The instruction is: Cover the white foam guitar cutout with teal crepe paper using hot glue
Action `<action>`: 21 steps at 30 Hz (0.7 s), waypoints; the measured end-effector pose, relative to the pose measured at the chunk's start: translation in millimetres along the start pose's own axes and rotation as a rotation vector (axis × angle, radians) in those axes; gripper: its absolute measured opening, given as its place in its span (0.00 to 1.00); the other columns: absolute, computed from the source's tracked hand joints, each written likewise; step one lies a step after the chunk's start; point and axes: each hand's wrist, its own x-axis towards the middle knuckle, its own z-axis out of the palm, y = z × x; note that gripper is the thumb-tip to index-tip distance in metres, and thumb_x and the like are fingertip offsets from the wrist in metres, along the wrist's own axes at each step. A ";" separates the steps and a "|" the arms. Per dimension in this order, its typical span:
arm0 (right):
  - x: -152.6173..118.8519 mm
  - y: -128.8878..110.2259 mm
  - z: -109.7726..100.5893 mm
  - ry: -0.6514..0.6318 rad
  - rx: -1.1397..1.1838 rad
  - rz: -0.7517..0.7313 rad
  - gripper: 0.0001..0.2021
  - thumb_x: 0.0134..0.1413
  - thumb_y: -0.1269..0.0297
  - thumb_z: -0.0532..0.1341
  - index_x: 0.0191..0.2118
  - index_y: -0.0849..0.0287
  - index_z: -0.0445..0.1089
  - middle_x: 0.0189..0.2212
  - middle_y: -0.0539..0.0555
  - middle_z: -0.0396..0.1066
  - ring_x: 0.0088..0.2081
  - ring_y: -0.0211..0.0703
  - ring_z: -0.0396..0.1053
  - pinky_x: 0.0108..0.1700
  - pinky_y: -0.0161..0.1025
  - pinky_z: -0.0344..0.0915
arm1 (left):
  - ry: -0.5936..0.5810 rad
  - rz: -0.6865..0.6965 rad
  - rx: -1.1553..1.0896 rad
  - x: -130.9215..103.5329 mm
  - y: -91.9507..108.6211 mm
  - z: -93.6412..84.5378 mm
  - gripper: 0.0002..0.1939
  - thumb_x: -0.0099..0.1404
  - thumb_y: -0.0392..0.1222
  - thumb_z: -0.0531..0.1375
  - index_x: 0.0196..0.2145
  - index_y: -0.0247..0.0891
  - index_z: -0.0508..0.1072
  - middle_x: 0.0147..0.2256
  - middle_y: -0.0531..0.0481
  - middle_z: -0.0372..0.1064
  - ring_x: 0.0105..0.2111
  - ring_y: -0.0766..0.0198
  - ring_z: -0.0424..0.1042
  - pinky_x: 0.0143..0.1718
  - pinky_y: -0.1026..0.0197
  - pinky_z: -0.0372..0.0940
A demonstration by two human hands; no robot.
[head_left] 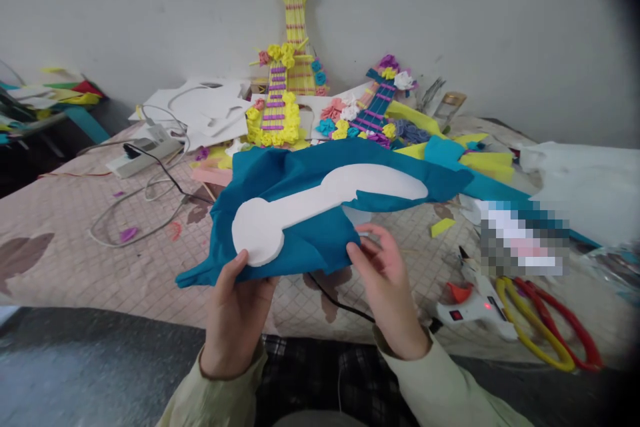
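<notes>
A white cutout, flat and rigid-looking, has a round end, a narrow bar and a longer curved end. It lies on a sheet of teal crepe paper or cloth, whose edges are creased. My left hand grips both at the lower left, its thumb on the round end and its fingers behind the sheet. With thumb and fingers, my right hand pinches the sheet's lower right edge. A teal flap partly covers the curved end's lower side. Both hands hold the sheet up above the table's front edge.
A hot glue gun with a lit red light lies at right, beside scissors with red and yellow handles. Decorated guitar-like crafts lean at the back. A power strip and cables lie left on the patterned tablecloth.
</notes>
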 end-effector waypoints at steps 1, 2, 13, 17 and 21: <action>-2.7 -1.9 -1.5 -0.021 -0.091 -0.034 0.10 0.53 0.66 0.55 0.43 0.55 0.64 0.28 0.49 0.68 0.27 0.36 0.64 0.28 0.34 0.62 | 0.002 -0.003 0.001 0.2 -0.7 -1.0 0.21 0.59 0.35 0.55 0.51 0.45 0.65 0.45 0.50 0.71 0.49 0.56 0.66 0.41 0.59 0.69; -4.5 -3.6 -3.0 -0.041 -0.187 -0.070 0.10 0.54 0.68 0.53 0.42 0.55 0.67 0.30 0.50 0.69 0.26 0.36 0.64 0.27 0.34 0.62 | 0.005 -0.003 0.001 0.5 -1.3 -1.8 0.21 0.60 0.35 0.55 0.51 0.45 0.65 0.45 0.50 0.71 0.48 0.56 0.67 0.41 0.59 0.69; 11.8 -7.5 -14.7 -0.025 -0.936 -0.758 0.14 0.50 0.78 0.51 0.36 0.56 0.70 0.33 0.53 0.69 0.34 0.41 0.68 0.34 0.39 0.65 | 0.042 -0.050 0.012 1.0 -6.2 -8.1 0.24 0.58 0.32 0.55 0.52 0.45 0.64 0.43 0.50 0.72 0.44 0.58 0.70 0.37 0.64 0.70; 19.4 -17.5 -15.8 -0.033 -0.936 -0.821 0.09 0.52 0.75 0.55 0.32 0.57 0.71 0.31 0.55 0.62 0.35 0.42 0.64 0.35 0.40 0.64 | 0.049 -0.078 0.010 1.3 -8.3 -13.5 0.24 0.58 0.32 0.56 0.52 0.44 0.64 0.43 0.50 0.72 0.44 0.57 0.70 0.37 0.63 0.70; 31.7 -31.2 -17.5 -0.083 -1.010 -0.930 0.06 0.51 0.71 0.59 0.27 0.55 0.72 0.39 0.56 0.65 0.45 0.50 0.60 0.44 0.49 0.58 | 0.015 -0.088 -0.033 1.4 -10.4 -15.6 0.25 0.57 0.30 0.55 0.52 0.44 0.64 0.44 0.50 0.71 0.46 0.56 0.69 0.42 0.59 0.68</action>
